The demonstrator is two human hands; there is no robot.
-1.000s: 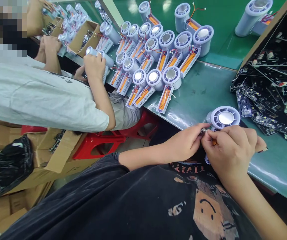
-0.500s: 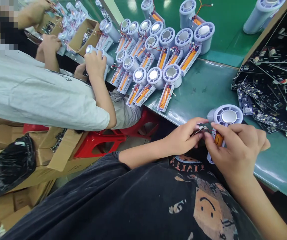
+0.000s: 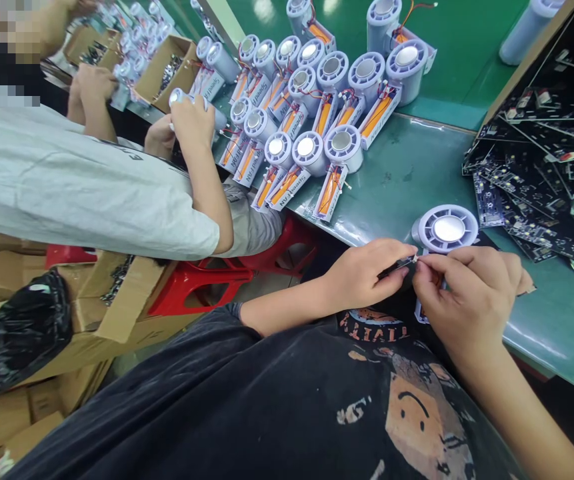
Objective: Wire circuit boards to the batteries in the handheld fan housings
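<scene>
My left hand (image 3: 367, 277) is closed, pinching a thin black circuit board (image 3: 395, 267) by its edges between thumb and fingers. Right at the board's end, my right hand (image 3: 467, 287) is closed too, thumb and forefinger pressed on a small white connector (image 3: 416, 257), mostly hidden by the fingertips. Just behind both hands, a lavender fan body (image 3: 429, 230) with a round silver centre sits at the bench edge. Its handle, partly covered by my right hand, points down towards me.
Several similar fan bodies (image 3: 344, 150) with orange batteries and loose wires stand on the green bench (image 3: 391, 177). At the right, a carton (image 3: 527, 73) spills black circuit boards (image 3: 531, 200). A co-worker's hand (image 3: 194, 120) handles another fan at the left, near red stools (image 3: 201, 283) and cartons.
The circuit board in my left hand has tilted and shows its dark side more. My right fingertips have drawn in to the board's end. The fan body appears slightly further left.
</scene>
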